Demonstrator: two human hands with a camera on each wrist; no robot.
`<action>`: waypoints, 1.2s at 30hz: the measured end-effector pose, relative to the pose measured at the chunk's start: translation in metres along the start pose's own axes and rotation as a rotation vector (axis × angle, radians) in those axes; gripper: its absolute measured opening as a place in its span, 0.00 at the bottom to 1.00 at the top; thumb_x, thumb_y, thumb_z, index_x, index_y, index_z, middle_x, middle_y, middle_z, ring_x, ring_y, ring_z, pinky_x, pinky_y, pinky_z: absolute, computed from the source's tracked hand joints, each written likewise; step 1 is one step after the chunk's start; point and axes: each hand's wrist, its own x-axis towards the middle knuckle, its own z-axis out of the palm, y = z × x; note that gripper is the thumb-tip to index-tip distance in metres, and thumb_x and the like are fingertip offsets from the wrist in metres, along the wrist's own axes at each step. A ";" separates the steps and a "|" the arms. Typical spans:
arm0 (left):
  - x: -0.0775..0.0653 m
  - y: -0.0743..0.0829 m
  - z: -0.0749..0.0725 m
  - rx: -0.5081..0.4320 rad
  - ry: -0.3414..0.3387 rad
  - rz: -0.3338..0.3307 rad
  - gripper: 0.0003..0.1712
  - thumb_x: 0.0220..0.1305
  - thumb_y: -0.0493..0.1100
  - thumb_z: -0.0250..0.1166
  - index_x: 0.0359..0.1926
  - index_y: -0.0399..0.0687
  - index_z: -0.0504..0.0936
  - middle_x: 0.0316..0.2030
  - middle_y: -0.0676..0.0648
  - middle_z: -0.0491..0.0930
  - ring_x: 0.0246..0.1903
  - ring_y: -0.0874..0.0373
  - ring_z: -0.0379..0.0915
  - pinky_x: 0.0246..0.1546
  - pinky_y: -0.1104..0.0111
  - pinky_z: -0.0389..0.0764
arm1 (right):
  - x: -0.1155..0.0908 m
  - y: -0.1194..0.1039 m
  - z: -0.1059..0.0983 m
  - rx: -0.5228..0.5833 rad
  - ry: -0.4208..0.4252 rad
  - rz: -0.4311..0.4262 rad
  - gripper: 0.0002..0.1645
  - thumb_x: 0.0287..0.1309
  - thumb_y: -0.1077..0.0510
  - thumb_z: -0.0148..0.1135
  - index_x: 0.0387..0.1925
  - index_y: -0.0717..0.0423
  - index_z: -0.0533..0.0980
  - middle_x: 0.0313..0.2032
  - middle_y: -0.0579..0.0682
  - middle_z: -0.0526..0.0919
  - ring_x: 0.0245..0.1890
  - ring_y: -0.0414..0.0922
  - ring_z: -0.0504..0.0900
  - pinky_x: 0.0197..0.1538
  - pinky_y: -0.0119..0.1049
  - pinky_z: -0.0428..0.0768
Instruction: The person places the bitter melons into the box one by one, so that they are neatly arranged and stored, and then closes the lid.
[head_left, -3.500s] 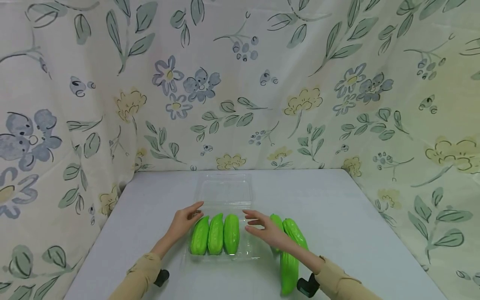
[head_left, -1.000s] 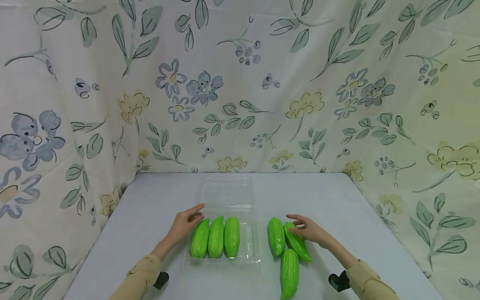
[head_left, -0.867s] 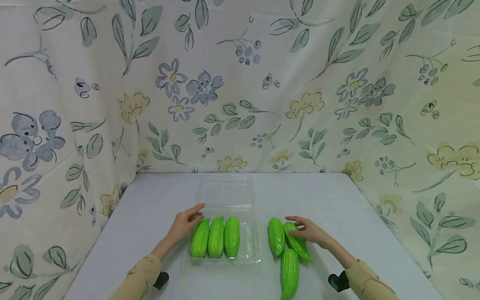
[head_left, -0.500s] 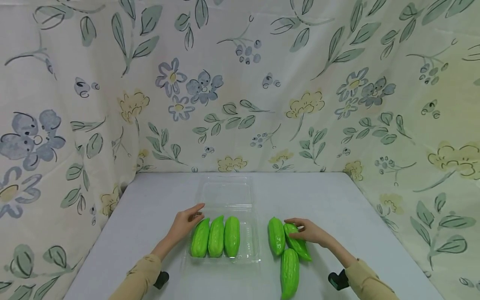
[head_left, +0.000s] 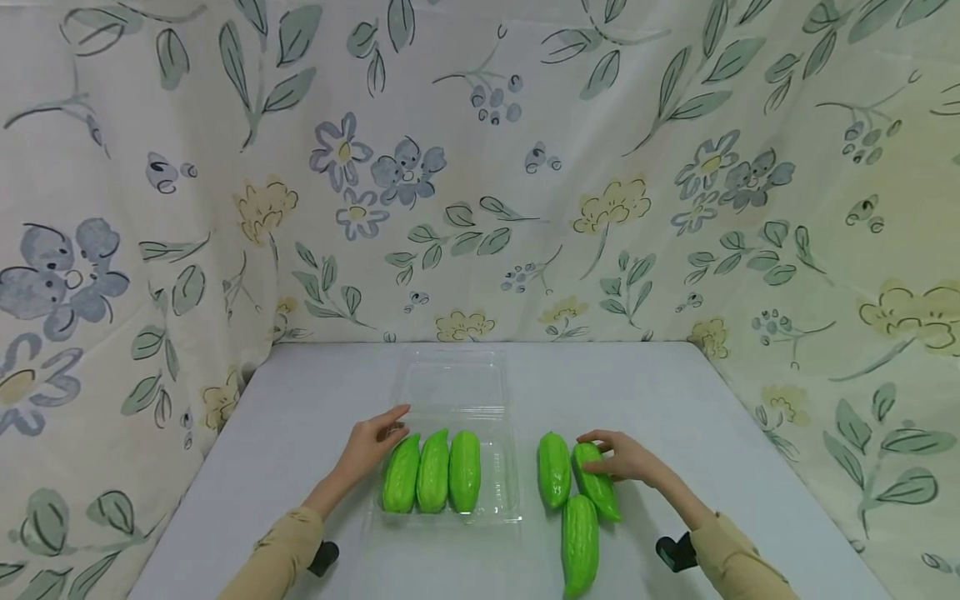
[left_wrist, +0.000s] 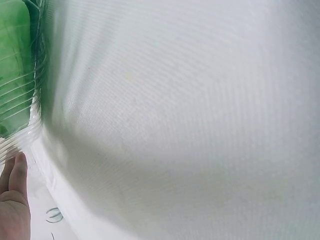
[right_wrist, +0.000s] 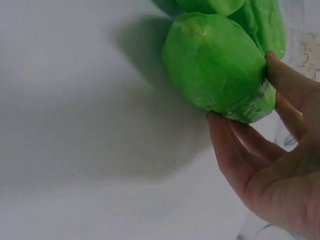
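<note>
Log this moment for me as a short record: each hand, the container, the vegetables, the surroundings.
Left hand: fingers at the far left corner of the clear box
Right hand: pinches the rightmost vegetable
Lid: open, laid back on the far side
In box: three green vegetables, side by side; bare space on the right
Other vegetables outside: two, one on the left, one nearest the person
Surface: white table
Backdrop: floral cloth

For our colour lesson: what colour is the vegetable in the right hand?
Bright green; the vegetable shows best in the right wrist view.
</note>
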 end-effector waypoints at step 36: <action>0.000 0.000 0.000 0.026 0.015 0.021 0.24 0.60 0.36 0.65 0.58 0.37 0.76 0.54 0.38 0.79 0.41 0.49 0.83 0.34 0.72 0.80 | -0.005 0.010 0.003 0.096 0.101 0.102 0.32 0.54 0.53 0.68 0.59 0.59 0.71 0.55 0.72 0.72 0.48 0.58 0.79 0.39 0.48 0.85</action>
